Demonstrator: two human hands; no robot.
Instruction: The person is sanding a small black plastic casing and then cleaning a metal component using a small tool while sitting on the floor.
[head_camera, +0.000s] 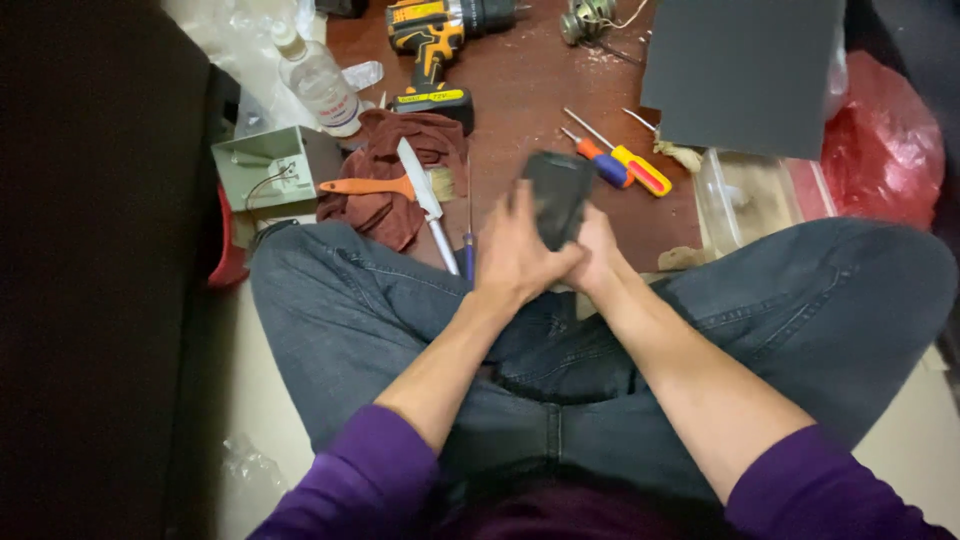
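Left hand: the left hand is wrapped round the near left edge of the dark phone-like slab, fingers curled onto its face, thumb side up.
Right hand: the right hand grips the slab's lower right edge from beneath (its fingertips are hidden behind the slab, so how hard they press cannot be told).
Slab: held tilted between both hands, above the person's lap and the near edge of the wooden worktop, touching nothing else.
Close by: a white-bladed knife and an orange-handled brush lie on a dark red cloth to the left; two screwdrivers lie just right of the slab.
Further off: a yellow and black cordless drill, a clear plastic bottle, a grey metal box, a dark panel and a red plastic bag.
Doing it well: judged from the grip, a two-handed hold on a thin slab goes best with pressure spread along the edges and not the face, the piece kept low over the lap so a slip costs little.
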